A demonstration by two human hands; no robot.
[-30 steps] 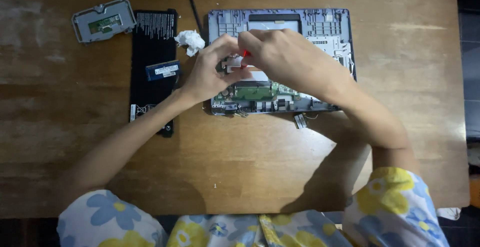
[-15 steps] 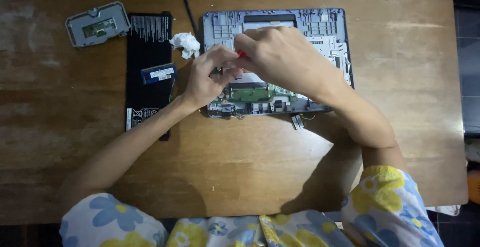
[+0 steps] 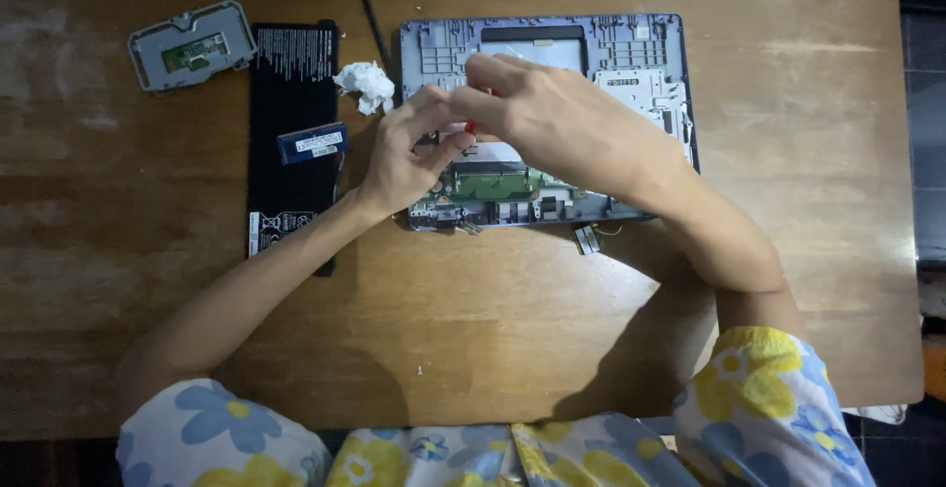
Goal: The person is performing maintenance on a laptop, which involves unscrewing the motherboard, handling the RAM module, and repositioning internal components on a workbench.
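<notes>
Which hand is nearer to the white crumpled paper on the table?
Left. The left hand lies just right of and below the crumpled paper; the right hand is farther right, over the opened laptop.

Head view: straight down from above — facing the wooden table (image 3: 493, 329), forearms reaching up-frame.
Nearness: arm's length — whole tabletop shows.
Views: one only.
</notes>
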